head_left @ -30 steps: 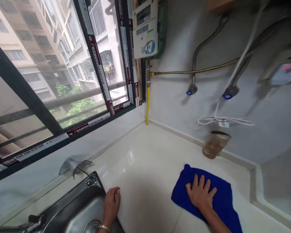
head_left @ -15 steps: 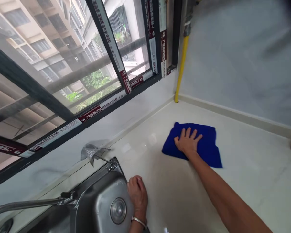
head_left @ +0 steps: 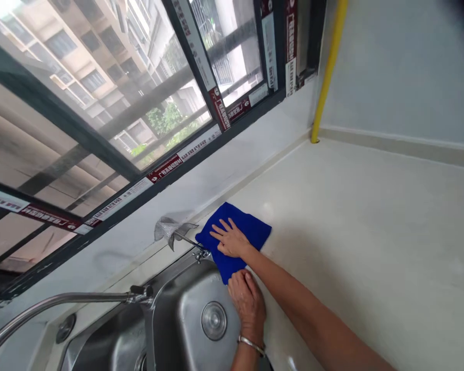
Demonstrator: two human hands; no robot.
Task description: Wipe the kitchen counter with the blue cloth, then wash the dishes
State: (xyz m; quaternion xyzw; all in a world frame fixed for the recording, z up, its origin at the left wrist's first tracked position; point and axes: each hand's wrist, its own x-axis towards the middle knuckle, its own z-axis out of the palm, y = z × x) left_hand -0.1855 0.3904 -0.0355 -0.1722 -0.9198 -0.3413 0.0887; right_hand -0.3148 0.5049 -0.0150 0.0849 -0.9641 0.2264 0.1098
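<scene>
A blue cloth (head_left: 260,226) lies spread on the pale countertop, its left part reaching over the back corner of the sink. My right hand (head_left: 232,240) presses flat on it with the fingers spread. On the right rim of the steel sink (head_left: 193,330), my left hand (head_left: 247,296) rests with curled fingers, a bangle at its wrist. Its knuckles are close to the cloth's lower corner; I see nothing held in it.
A grey mesh piece (head_left: 168,229) hangs over a thin spout behind the sink. The long curved faucet (head_left: 62,299) reaches left. A yellow pipe (head_left: 327,77) rises at the corner, and a dark-framed window (head_left: 178,159) runs along the back.
My right hand has slid the blue cloth leftward over the countertop to the sink's back corner. My left hand stays on the sink rim. The view has shifted.
</scene>
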